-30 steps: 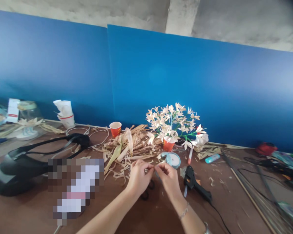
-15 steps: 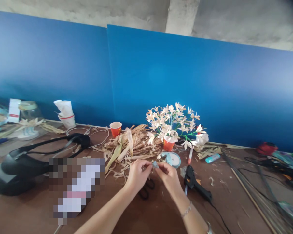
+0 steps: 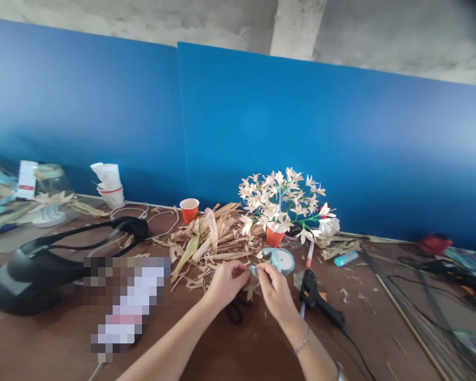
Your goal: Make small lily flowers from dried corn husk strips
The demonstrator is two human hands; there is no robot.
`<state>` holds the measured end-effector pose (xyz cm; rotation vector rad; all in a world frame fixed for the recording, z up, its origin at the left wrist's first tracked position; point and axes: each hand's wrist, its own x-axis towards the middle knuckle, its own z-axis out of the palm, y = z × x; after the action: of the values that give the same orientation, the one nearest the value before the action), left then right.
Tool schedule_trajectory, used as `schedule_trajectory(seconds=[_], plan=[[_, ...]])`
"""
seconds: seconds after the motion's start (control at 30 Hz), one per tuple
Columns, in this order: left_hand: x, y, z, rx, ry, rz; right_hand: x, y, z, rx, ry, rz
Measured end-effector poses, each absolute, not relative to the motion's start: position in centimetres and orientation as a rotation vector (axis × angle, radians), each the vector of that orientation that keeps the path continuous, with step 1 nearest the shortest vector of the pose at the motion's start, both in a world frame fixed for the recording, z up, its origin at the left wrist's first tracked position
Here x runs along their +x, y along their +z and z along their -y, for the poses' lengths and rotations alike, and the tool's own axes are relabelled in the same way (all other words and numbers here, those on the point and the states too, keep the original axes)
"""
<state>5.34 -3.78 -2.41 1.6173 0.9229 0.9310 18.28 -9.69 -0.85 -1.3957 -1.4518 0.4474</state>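
Note:
My left hand point(image 3: 224, 283) and my right hand point(image 3: 276, 290) meet above the brown table, fingers pinched together on a small pale blue-grey piece point(image 3: 253, 271) held between them. Under the hands lie black-handled scissors point(image 3: 237, 309). Just beyond them sits a roll of light blue tape point(image 3: 282, 259). A pile of dried corn husks point(image 3: 210, 238) spreads behind my left hand. A bunch of cream husk flowers point(image 3: 285, 203) stands in an orange cup point(image 3: 273, 236).
A black glue gun point(image 3: 319, 306) lies to the right of my hands with its cord trailing. A black bag point(image 3: 43, 262) lies at left, a red paper cup point(image 3: 189, 209) by the blue wall, thin wires point(image 3: 420, 312) at right, a pixelated patch point(image 3: 125, 301) in front.
Both hands stayed together over the scissors, shifting only slightly; the small blue-grey piece now shows between the fingertips. The view moved a little.

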Motion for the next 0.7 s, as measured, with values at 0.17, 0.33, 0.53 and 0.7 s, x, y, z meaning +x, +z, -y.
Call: schedule_trajectory(seconds=[0.17, 0.33, 0.53, 0.7], plan=[[5.0, -1.6, 3.8, 1.51, 0.893, -0.955, 18.7, -1.4, 9.4, -1.421, 0.473, 1.356], [4.0, -0.6, 3.3, 1.357, 0.946, -0.99, 19.7, -0.5, 9.9, -1.461, 0.336, 1.384], [3.4, -0.4, 2.6, 1.155, 1.001, -1.097, 18.0, 0.7, 11.8, -1.573, 0.307, 1.841], [3.3, -0.3, 2.5, 1.106, 1.009, -1.033, 15.0, -0.8, 11.6, -1.736, 0.199, 2.091]])
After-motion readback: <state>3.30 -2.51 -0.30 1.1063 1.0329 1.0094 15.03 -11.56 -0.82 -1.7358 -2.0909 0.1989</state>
